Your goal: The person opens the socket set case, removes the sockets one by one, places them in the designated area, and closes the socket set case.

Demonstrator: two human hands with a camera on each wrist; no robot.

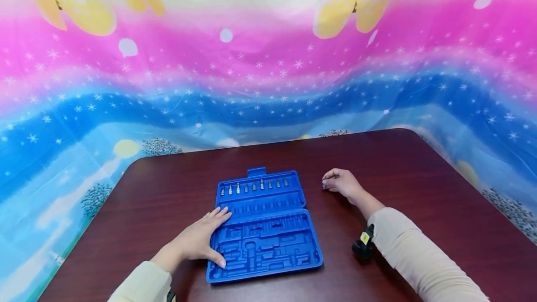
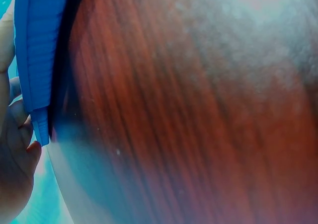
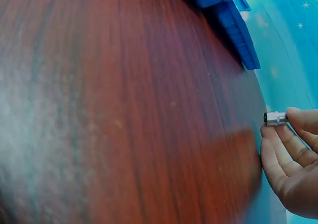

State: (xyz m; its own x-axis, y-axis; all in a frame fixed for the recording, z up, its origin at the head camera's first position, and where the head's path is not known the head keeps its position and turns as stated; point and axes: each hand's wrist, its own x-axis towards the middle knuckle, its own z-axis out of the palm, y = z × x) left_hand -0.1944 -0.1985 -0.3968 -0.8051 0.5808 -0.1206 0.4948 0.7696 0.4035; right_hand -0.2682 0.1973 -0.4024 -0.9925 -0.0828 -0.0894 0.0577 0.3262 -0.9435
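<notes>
An open blue plastic tool case (image 1: 268, 271) lies on the table, its two halves spread flat. A row of small metal bits (image 1: 253, 186) stands in the far half; the near half shows moulded recesses. My left hand (image 1: 201, 236) rests on the case's left edge, fingers stretched out and thumb over the near half. In the left wrist view, part of that hand (image 2: 17, 149) shows beside the case's side wall (image 2: 39, 50). To the right of the case, my right hand (image 1: 341, 183) pinches a small silver socket (image 3: 276, 118) between thumb and fingers, its hollow end showing in the right wrist view.
The dark red-brown wooden table (image 1: 168, 185) has rounded far corners. A printed cloth (image 1: 260, 69) in pink and blue hangs behind and beside it. A black device (image 1: 362, 246) with a yellow label is strapped at the right wrist.
</notes>
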